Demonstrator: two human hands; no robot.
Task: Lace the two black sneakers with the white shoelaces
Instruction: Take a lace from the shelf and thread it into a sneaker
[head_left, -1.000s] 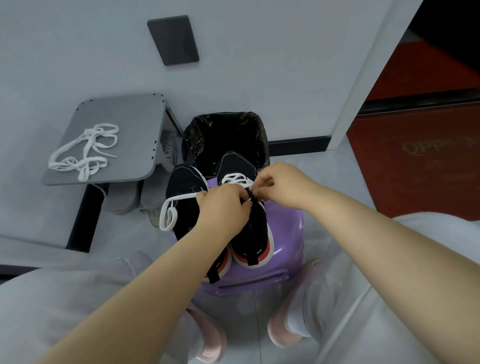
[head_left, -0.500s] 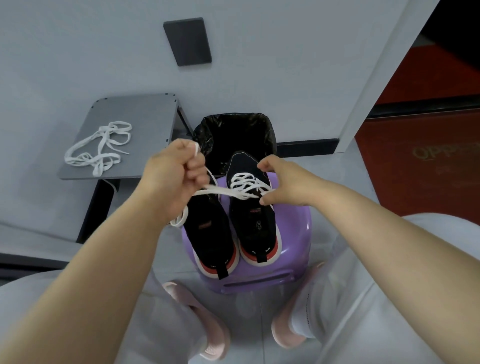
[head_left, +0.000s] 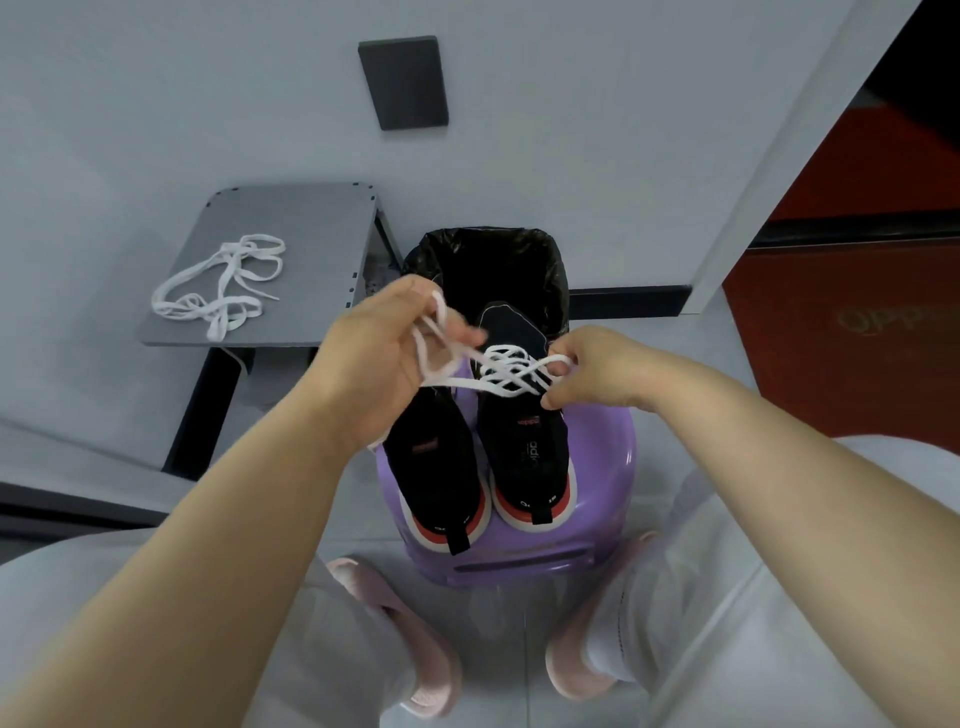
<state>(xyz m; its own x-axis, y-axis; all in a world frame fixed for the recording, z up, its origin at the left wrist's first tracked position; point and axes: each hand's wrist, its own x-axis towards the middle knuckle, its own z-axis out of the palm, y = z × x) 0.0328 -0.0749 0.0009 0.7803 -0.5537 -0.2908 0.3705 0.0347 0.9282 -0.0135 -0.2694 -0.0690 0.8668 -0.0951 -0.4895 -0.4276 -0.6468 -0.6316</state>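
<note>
Against the grey wall (head_left: 156, 104) ahead of you, a red floor section (head_left: 857, 364) lies to the right. Its faint lettering begins "OPP" and is too dim to read further. To the left, a grey shelf (head_left: 311, 223) carries a loose spare shoelace (head_left: 218, 291), well apart from the shoes. A bin (head_left: 488, 260) lined in black stands just behind the purple stool (head_left: 602, 467). On the stool the two black sneakers sit side by side, heels toward you. The left sneaker (head_left: 431, 467) has its front hidden behind your left hand (head_left: 374, 364). The right sneaker (head_left: 524, 447) is part-laced and marked "adidas". Your left hand grips loops of the white shoelace (head_left: 511, 371), and your right hand (head_left: 592, 371) pinches its other end beside the lacing.
</note>
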